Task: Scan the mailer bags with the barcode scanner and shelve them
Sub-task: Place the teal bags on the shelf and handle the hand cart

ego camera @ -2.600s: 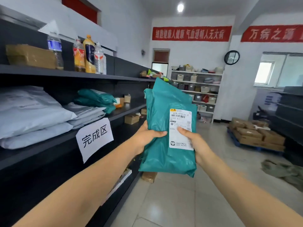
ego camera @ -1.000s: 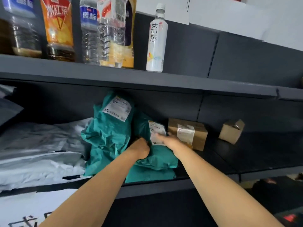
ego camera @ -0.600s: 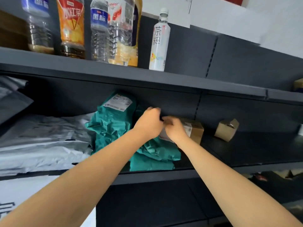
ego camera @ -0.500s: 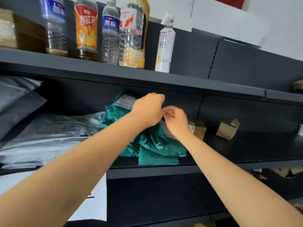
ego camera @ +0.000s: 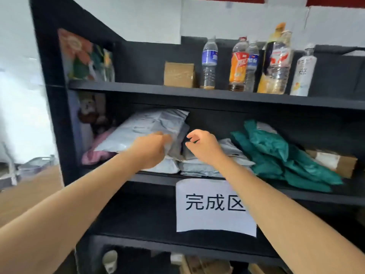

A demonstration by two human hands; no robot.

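Observation:
Both of my arms reach toward the middle shelf [ego camera: 158, 177] of a black rack. My left hand [ego camera: 151, 150] hangs in front of a stack of grey mailer bags [ego camera: 150, 125], its fingers loosely curled, with nothing seen in its grip. A little to the right, my right hand [ego camera: 205, 147] is also loosely curled and holds nothing, in front of a second grey mailer stack [ego camera: 199, 167]. A pile of teal mailer bags [ego camera: 280, 155] lies further right on the same shelf, apart from both hands. No barcode scanner is in view.
A white paper sign [ego camera: 215, 206] hangs from the shelf edge below my hands. A taped cardboard box [ego camera: 335, 162] sits right of the teal pile. The top shelf carries several drink bottles [ego camera: 274, 62] and a small box [ego camera: 178, 74]. Pink fabric [ego camera: 94, 155] lies at the shelf's left end.
Both hands have let go of the teal mailer, which now lies on the teal pile. My view and hands have swung left, in front of the grey mailers.

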